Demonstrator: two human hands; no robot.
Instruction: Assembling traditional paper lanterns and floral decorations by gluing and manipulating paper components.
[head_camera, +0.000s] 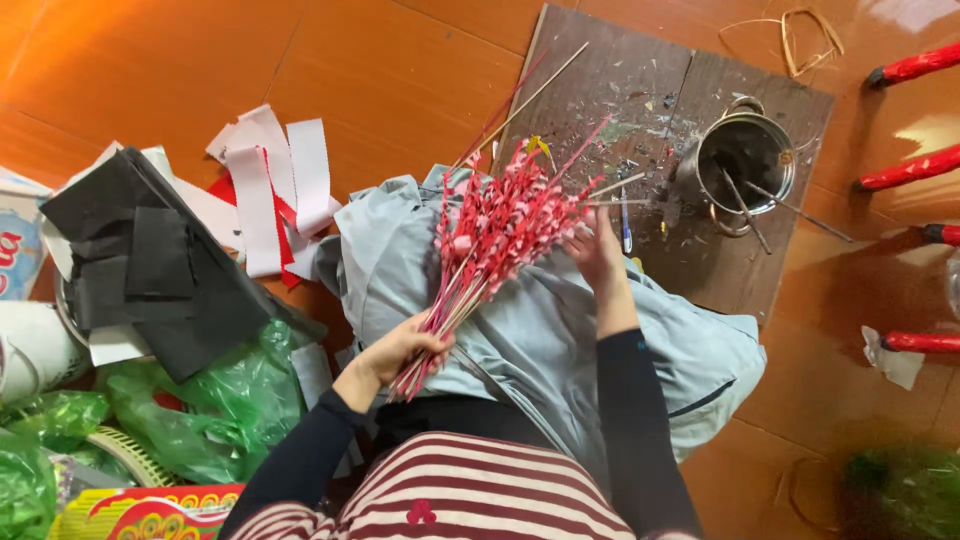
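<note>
Fanning out over a grey cloth (540, 330) on the lap, a bundle of red sticks (490, 245) is clamped at its lower end by the left hand (400, 350). Its tips are touched by the right hand (598, 250), fingers curled, just beside a worn board (650, 90) carrying a metal pot (745, 160). Bare orange floor (380, 70) is left open beyond.

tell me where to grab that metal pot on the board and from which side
Grip the metal pot by its loop handle at the far rim, coming from above and behind. The sticks leaning out over the near rim block that side, and the wall looks too broad to pinch.
</note>
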